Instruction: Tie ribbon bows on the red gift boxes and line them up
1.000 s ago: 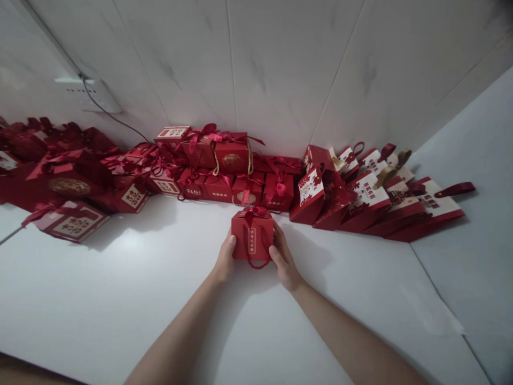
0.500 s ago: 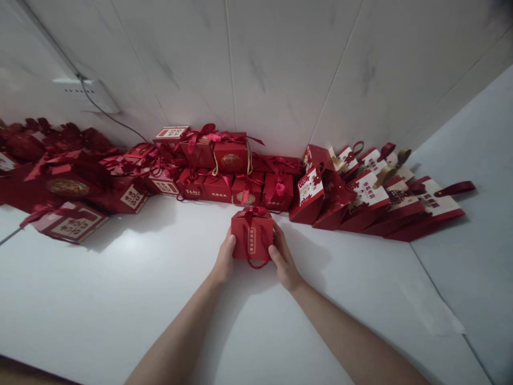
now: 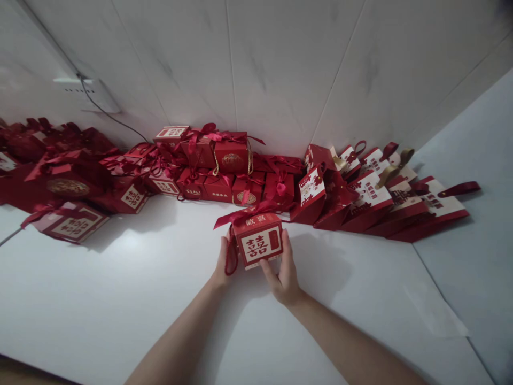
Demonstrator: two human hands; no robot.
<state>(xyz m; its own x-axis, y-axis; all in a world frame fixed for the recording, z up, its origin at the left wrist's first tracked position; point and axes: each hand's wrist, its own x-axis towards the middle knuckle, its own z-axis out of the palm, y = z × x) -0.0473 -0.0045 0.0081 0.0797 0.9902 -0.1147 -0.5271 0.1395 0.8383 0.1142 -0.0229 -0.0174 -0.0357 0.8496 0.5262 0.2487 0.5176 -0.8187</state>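
Observation:
Between my two hands is a small red gift box (image 3: 258,246) with a white label bearing a red double-happiness character, a red ribbon on top and a red cord handle on its left side. My left hand (image 3: 222,260) grips the box at its left, its fingers partly hidden behind the cord and the box. Along the right side and lower front edge, my right hand (image 3: 284,272) holds it with thumb and fingers. Just behind the held box stand stacked red gift boxes (image 3: 218,184) tied with ribbons, one with gold cords.
Triangular red and white gift boxes (image 3: 368,198) with strap loops line the right side. More red boxes (image 3: 72,179) crowd the left, one lying tilted in front (image 3: 76,222). The white table (image 3: 132,299) meets a tiled wall (image 3: 272,69) with a socket strip (image 3: 86,95) and cable.
The gift box has been turned in my hands, so the white-labelled face now points toward me and the cord-handle face has swung to the left. My right hand has shifted slightly lower.

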